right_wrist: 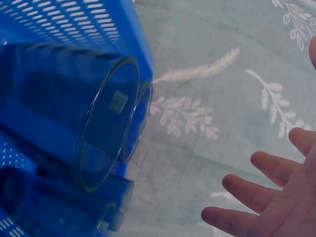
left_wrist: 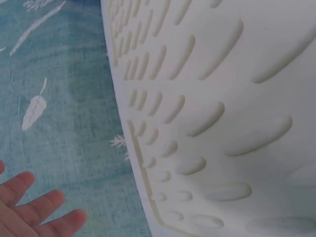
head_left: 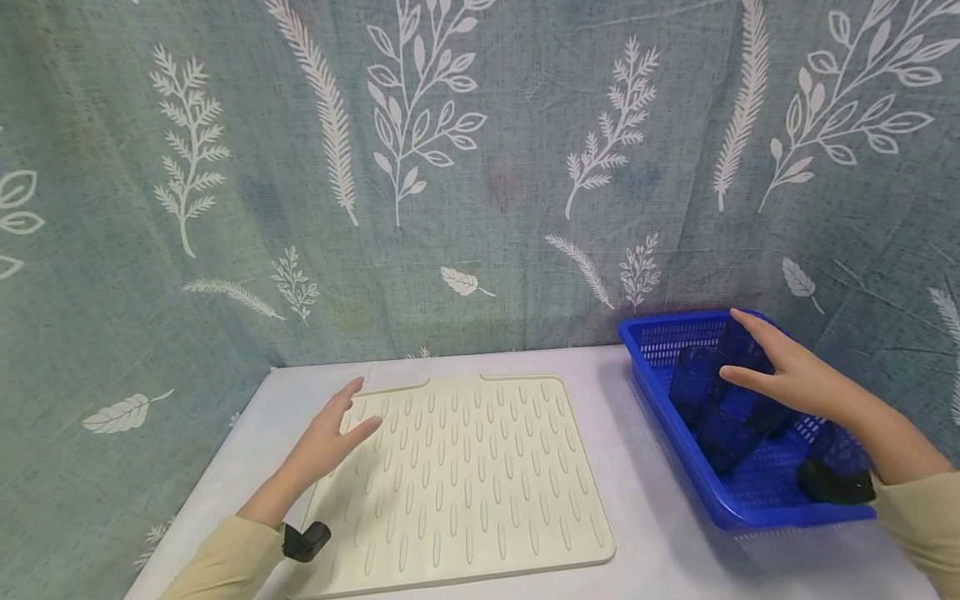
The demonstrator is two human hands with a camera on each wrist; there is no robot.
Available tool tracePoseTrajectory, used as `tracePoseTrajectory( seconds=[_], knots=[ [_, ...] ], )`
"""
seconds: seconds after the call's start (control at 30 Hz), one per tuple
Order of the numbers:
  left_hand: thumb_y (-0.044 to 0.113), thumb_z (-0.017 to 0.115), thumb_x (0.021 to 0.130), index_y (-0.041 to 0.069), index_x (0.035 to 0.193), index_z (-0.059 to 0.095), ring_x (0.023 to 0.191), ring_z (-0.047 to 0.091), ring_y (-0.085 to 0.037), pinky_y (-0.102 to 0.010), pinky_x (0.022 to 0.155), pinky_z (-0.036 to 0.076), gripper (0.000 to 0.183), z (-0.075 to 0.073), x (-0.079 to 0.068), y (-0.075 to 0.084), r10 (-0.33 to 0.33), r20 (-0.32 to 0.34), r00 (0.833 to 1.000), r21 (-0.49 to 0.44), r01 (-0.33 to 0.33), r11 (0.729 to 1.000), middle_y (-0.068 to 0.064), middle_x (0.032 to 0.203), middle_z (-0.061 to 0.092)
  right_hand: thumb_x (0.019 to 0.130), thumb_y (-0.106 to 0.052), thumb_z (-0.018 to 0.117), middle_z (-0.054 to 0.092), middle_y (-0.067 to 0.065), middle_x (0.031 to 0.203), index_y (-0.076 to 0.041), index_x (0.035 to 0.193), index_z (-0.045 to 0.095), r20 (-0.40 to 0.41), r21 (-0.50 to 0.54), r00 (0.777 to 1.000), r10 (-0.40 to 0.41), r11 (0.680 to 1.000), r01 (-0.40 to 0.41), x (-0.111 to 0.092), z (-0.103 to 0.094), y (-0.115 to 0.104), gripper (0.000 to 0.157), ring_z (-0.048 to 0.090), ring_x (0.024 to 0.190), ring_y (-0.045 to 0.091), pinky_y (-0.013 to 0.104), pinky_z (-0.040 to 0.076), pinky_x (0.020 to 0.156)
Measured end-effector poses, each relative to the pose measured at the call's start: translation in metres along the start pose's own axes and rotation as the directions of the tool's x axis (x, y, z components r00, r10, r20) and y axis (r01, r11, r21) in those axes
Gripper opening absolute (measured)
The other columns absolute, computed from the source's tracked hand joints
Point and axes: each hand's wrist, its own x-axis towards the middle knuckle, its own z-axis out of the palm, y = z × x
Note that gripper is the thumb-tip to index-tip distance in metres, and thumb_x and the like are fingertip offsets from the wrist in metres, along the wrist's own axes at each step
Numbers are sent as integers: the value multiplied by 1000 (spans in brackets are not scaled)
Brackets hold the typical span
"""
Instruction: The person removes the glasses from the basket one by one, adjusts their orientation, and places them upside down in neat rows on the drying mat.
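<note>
My left hand (head_left: 324,442) hovers over the left part of a cream ridged mat (head_left: 475,467), thumb and fingers spread, holding nothing. In the left wrist view its fingertips (left_wrist: 47,206) show apart from the mat. My right hand (head_left: 806,379) is above a blue plastic basket (head_left: 675,433), fingers extended and nothing in them. Several clear drinking glasses (head_left: 729,437) stand in the basket, tinted blue by it. The right wrist view shows a large glass (right_wrist: 54,103) close up, with the right fingers (right_wrist: 252,192) clear of its rim. My right hand hides part of the glasses.
A white table (head_left: 611,400) bears the mat at its middle and the basket at the right. Behind it hangs a grey-green curtain (head_left: 510,208) with white leaf prints. Another glass (head_left: 838,454) sits near the basket's front right corner, partly covered by a dark wrist strap.
</note>
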Motion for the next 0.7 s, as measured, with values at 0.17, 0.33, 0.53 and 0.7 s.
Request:
tracePoseTrajectory(
  seconds=[0.17,0.33,0.53,0.7],
  knots=[
    [42,51,92,8,147,15,128,31,-44,-61,96,32,74,2,-2,3,16,0,1000,-43,-16,999,-22,147,22,90,-32,57,1,30,148,-12,148,-5,-2,4,1000,22,1000,-22,-8,-2,8,87,8,130,54,72,20,90],
    [40,51,92,9,147,15,128,32,-43,-60,97,33,73,4,-4,8,24,2,1000,-95,-23,995,-20,148,22,91,-29,56,-1,30,148,-11,147,-6,-10,19,1000,24,1000,-24,-14,-4,18,86,5,130,55,73,18,89],
    [35,51,93,8,147,14,128,31,-45,-61,96,33,71,5,-4,13,32,11,999,-157,-30,987,-22,148,22,92,-29,55,-2,32,147,-8,147,-7,-39,21,998,42,999,-41,-22,-5,28,86,2,130,56,74,14,89],
    [31,47,95,7,147,12,128,31,-46,-61,96,33,67,4,-5,13,13,21,1000,-244,-7,970,-23,147,21,92,-34,53,-7,32,147,-8,146,-11,-52,7,993,101,995,-101,-28,-5,37,87,-2,130,55,75,14,88]
  ],
)
